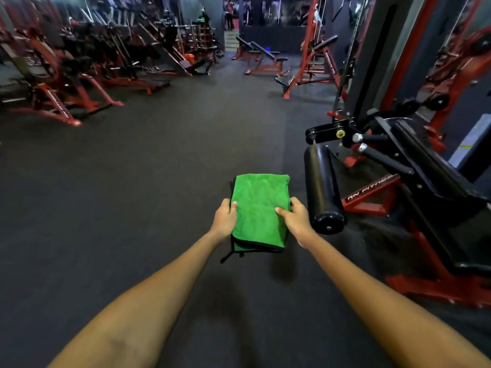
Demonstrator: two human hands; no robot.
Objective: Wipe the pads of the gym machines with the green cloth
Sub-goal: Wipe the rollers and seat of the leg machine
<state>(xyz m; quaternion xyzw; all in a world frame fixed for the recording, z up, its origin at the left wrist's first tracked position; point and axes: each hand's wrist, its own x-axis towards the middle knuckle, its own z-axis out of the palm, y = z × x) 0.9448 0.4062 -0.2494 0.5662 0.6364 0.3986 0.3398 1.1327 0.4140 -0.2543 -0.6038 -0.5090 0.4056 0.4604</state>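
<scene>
Outstretched, both hands pinch folded green cloth.

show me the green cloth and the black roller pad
green cloth [259,208], head view, middle of its top face
black roller pad [321,184], head view, middle of its side

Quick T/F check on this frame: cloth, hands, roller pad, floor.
1. Both hands hold the cloth. True: left hand and right hand grip its side edges.
2. The cloth is pressed on the roller pad. False: it is apart from the pad, to its left.
3. The cloth is folded. True.
4. The roller pad is red. False: it is black.
5. The cloth lies on the floor. False: it is held above it.
</scene>
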